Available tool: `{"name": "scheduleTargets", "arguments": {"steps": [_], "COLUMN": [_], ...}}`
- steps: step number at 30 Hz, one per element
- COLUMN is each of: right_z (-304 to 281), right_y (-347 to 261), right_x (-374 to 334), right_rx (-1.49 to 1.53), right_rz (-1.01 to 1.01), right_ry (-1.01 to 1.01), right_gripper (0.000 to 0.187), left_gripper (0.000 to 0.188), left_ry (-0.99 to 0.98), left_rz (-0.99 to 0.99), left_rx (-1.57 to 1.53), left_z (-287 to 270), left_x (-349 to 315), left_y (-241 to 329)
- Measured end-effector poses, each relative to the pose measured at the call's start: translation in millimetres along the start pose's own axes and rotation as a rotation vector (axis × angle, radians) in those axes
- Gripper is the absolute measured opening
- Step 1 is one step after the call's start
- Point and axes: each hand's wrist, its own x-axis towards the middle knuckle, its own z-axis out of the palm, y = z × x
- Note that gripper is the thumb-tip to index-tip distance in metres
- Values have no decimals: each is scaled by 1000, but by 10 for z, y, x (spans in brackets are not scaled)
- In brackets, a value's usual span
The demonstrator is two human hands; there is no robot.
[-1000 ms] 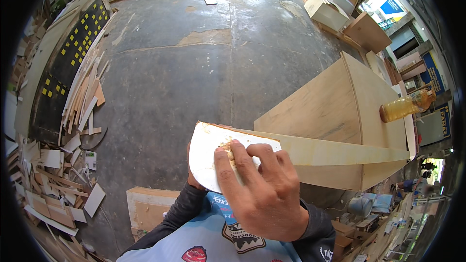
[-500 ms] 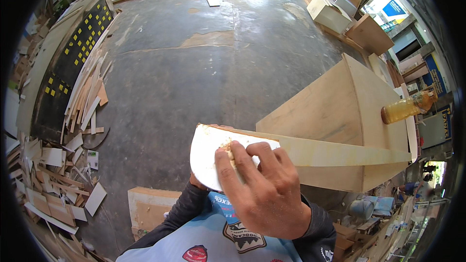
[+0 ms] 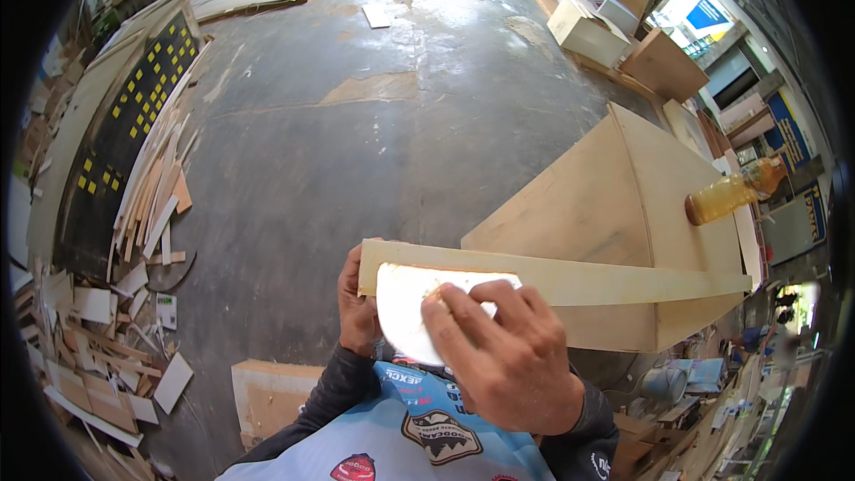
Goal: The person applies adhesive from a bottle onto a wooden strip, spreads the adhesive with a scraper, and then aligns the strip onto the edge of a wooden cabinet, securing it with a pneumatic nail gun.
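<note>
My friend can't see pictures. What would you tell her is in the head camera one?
A person's right hand presses a white pad against a long thin wooden strip, while the left hand holds the strip's end. The strip lies across a plywood box with an amber bottle on it, above a grey concrete floor.

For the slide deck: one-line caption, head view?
Right hand presses white spreader on plywood strip; left hand grips its end.

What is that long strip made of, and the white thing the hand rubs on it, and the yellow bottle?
The long strip looks like thin pale wood, perhaps plywood or veneer: matte, bare, with faint grain. The white piece under the right hand seems to be a smooth, stiff, rounded sheet, maybe plastic or card; hard to tell. The bottle looks like clear plastic holding amber liquid.
</note>
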Motion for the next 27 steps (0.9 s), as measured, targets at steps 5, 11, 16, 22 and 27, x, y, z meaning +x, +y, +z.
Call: {"name": "scheduleTargets", "arguments": {"steps": [5,11,16,22,27], "right_z": [-111,93,32,-279,-228], "right_y": [53,-38,-180,24,399], "right_x": [-11,127,88,-202,-318], "right_rx": [35,7,91,157,-8], "right_rz": [42,55,-47,-4,188], "right_ry": [49,4,-93,149,21], "right_gripper": [36,40,39,33,32], "left_gripper": [67,41,47,80,90], "left_ry": [81,207,-90,-50,-124], "left_rz": [-50,-86,123,107,45], "left_rx": [-28,-163,-136,20,-68], "left_z": [-1,178,458,-66,-110], "left_x": [-51,-30,114,64,102], "left_y": [-18,31,163,47,14]}}
